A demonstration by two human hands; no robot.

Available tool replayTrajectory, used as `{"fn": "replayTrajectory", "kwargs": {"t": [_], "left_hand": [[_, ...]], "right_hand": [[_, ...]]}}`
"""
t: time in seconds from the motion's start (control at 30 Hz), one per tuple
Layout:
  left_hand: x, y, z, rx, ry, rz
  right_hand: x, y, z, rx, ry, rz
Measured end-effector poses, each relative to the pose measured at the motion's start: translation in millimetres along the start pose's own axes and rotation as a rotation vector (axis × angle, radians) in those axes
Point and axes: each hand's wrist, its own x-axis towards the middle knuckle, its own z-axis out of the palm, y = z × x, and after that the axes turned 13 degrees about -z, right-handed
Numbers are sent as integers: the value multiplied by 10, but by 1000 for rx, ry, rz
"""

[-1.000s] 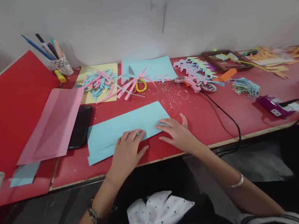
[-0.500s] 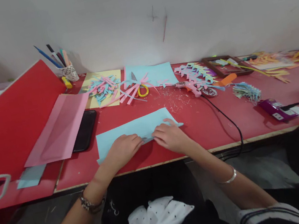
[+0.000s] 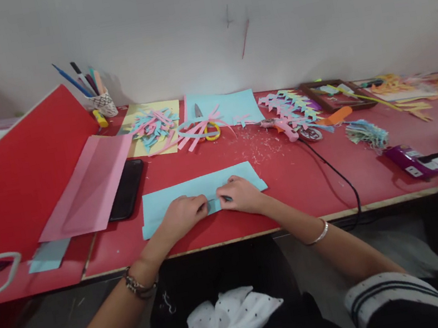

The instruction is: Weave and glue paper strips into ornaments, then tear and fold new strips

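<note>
A light blue sheet of paper (image 3: 189,188) lies in front of me near the table's front edge, with a narrow fold along its near side. My left hand (image 3: 181,216) is closed over the near edge, left of the middle. A short gap to the right, my right hand (image 3: 242,195) has its fingers curled in on the same folded edge. Between my fingertips a strip of the fold shows. The fingertips themselves are partly hidden under the knuckles.
To the left are a black phone (image 3: 127,188), pink paper (image 3: 86,193) and a red board (image 3: 22,181). Behind lie cut paper strips (image 3: 153,125), yellow-handled scissors (image 3: 212,130) and a pink glue gun (image 3: 285,128) with a black cord. A purple box (image 3: 411,159) sits at right.
My right hand has shifted slightly left and its fingers have curled in. The right end of the fold, raised before, now lies flatter. My left hand has barely moved.
</note>
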Motion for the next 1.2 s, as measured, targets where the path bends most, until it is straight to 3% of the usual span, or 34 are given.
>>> {"fn": "replayTrajectory", "kwargs": {"t": [0.2,0.5,0.6,0.7,0.77,0.87,0.97,1.2], "left_hand": [[12,-24,-6,-29,-13,-6],[2,-57,8,-40,16,-12],[-1,-69,6,-29,33,-11],[3,-59,-15,-11,41,5],[-2,-49,-32,1,44,20],[-18,-32,-45,12,51,42],[-3,23,-32,8,95,98],[147,251,32,30,153,189]], "right_hand": [[-393,328,-44,68,110,51],[-901,608,-218,63,239,162],[-1009,628,-312,32,311,242],[-901,466,-336,-10,407,250],[-719,287,-299,-19,387,153],[-425,43,-204,1,170,24],[-241,-74,-126,-2,15,13],[-217,-36,-52,93,-6,84]]}}
